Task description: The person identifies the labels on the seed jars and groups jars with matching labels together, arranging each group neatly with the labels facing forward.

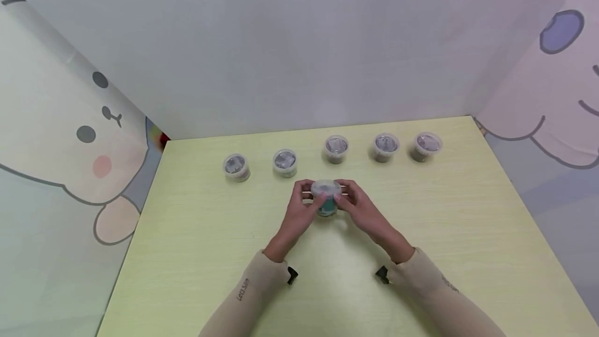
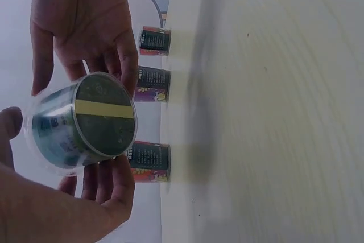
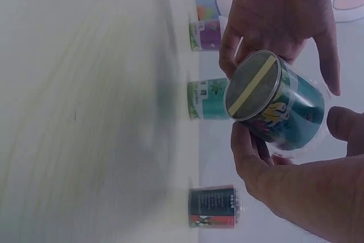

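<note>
Between my two hands is a round clear plastic tub (image 1: 328, 205) with a teal label and a clear lid, lifted above the table. My left hand (image 1: 298, 213) holds its left side, thumb at the front near the lid's rim and fingers behind. On the opposite side my right hand (image 1: 366, 214) grips it the same way. Seen in the left wrist view, the tub's base (image 2: 105, 132) is dark with a pale yellow strip across it. The right wrist view shows a colourful print on the label (image 3: 298, 119).
Along the back of the pale yellow table (image 1: 201, 254) stands a row of similar lidded tubs, among them a left one (image 1: 236, 167), a middle one (image 1: 336, 148) and a right one (image 1: 427, 145). A pale wall sheet (image 1: 299, 56) rises behind, with cartoon-printed sheets at both sides.
</note>
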`<state>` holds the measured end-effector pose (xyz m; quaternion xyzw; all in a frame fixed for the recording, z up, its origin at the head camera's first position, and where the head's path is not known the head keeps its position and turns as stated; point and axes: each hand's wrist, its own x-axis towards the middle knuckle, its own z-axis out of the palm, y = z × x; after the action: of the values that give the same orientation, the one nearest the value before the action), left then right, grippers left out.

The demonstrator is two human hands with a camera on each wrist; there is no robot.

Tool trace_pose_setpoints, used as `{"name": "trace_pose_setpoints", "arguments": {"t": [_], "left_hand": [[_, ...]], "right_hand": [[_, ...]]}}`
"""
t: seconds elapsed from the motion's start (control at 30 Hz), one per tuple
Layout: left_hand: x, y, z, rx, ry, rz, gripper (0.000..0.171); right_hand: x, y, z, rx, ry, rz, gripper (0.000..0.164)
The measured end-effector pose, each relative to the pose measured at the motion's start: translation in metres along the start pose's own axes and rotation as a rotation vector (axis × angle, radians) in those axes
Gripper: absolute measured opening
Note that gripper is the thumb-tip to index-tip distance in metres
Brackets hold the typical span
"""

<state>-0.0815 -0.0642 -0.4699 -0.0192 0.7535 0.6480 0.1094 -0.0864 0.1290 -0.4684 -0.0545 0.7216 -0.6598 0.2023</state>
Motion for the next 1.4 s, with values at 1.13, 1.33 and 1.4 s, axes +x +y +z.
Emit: {"name": "trace_pose_setpoints", "arguments": {"t": [1.13,1.33,1.4], "left_hand": [[-0.004,0.002,0.0,-0.006,0.024,0.005,0.049],[-0.006,0.005,0.0,0.008,0.027,-0.01,0.046],[-0.006,0.007,-0.001,0.013,0.027,-0.018,0.043]], "right_hand": [[0.002,-0.001,0.004,0.008,0.015,-0.001,0.048],[0.0,0.001,0.003,0.012,-0.006,-0.009,0.048],[-0.001,0.001,0.002,0.024,-0.024,-0.01,0.05]]}}
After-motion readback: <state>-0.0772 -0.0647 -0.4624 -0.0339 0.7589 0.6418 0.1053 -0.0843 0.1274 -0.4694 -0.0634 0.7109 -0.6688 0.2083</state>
